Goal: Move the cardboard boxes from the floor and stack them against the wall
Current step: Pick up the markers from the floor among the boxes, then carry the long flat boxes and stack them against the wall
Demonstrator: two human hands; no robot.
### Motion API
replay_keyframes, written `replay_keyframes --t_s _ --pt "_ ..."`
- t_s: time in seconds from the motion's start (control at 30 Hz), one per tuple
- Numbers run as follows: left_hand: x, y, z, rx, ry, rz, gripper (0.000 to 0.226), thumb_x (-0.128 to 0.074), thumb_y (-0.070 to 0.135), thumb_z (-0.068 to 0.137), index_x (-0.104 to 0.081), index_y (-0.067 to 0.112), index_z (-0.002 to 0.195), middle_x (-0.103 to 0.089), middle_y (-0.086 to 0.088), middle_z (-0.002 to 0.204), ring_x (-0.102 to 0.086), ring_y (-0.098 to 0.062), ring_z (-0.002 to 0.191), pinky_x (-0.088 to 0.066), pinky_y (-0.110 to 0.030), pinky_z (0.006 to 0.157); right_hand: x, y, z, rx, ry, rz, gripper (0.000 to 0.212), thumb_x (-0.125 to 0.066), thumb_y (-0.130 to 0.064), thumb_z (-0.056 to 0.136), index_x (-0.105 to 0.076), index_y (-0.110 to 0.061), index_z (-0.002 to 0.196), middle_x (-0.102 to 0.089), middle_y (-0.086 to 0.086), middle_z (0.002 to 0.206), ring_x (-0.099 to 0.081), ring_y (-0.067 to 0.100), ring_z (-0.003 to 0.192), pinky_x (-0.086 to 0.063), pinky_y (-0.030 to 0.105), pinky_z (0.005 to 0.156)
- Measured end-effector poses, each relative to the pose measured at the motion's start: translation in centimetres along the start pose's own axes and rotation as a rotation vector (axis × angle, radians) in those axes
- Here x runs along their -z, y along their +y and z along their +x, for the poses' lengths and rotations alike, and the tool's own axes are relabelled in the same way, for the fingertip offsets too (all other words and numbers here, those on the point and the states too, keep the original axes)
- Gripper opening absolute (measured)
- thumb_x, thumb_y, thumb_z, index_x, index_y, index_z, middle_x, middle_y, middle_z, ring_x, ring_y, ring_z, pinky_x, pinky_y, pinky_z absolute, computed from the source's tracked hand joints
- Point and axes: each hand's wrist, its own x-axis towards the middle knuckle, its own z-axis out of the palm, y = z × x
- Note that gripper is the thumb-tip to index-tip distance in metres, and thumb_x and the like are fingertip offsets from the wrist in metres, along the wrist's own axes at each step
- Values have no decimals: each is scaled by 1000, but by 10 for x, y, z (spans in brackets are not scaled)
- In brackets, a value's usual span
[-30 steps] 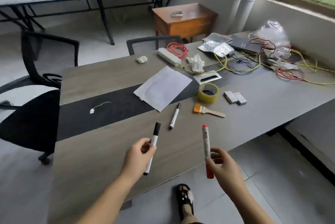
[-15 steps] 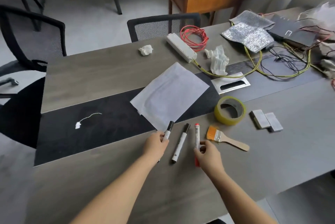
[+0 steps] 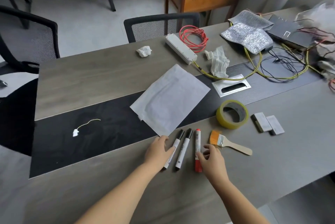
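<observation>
Bare forearms and hands (no sleeves, no jewellery)

Three markers side by side on the bench

The markers lie just before the paper sheet; the brush lies to their right, the tape roll behind the brush, and two small blocks right of the tape.

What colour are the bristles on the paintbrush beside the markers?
Orange, on the paintbrush with its pale wooden handle; the head view shows it clearly.
</observation>
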Motion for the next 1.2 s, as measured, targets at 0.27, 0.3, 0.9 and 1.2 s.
replay_keyframes --t_s 0.27,0.3,0.9,1.2 --pt "49 -19 -48 19 246 -412 25 -68 18 85 -56 26 106 -59 4 86 -56 -7 76 -42 -7 67 46 -19 -3 335 -38 77 34 -64 -24 88 -51 -25 120 -53 -12 99 -55 0 88 -41 10 70" --pt "54 -21 -61 22 299 -458 24 -68 15 85 -57 28 101 -60 5 84 -56 -6 75 -42 -6 68 52 -20 -6 392 -61 87 34 -64 -23 88 -50 -29 119 -52 -16 99 -55 -5 89 -42 7 69" --pt "-51 -20 -334 285 1077 -818 35 -67 35 61 -63 58 87 -67 -4 84 -63 -2 77 -47 -7 68 21 -10 -115 953 -952 24 64 -45 -84 69 -35 -57 126 -53 -29 122 -56 -1 112 -44 11 87" --pt "-156 -23 -493 492 1440 -786 38 -62 54 60 -59 58 98 -67 18 90 -64 -5 86 -51 -14 74 -12 50 -242 1129 -1233 -71 56 -52 -82 64 -37 -70 116 -55 -34 118 -59 -6 106 -45 9 84"
